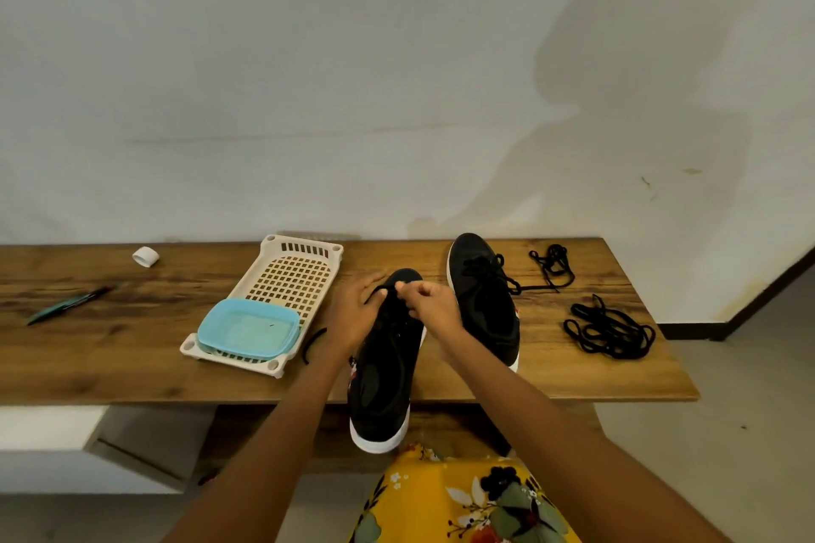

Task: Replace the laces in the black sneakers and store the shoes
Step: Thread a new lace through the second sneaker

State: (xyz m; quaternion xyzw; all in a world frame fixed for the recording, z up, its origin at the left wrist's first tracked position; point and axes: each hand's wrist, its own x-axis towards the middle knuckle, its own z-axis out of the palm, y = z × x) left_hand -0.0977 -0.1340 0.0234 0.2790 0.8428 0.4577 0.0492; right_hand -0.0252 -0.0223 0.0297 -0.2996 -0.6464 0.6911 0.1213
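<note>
The right hand (434, 304) pinched a black lace at the toe-end eyelets of the near black white-soled sneaker (386, 362), which overhung the wooden table (132, 348); the left hand (353, 313) lay flat, steadying it. A hard tug could probably tip it off.

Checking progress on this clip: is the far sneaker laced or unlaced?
Laced: the far sneaker shows a black lace crossing its eyelets, loose ends trailing onto the table.

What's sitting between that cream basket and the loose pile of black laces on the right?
In the head view, both black sneakers: the near one, worked on by both hands, then the far one, between the basket and lace pile.
</note>
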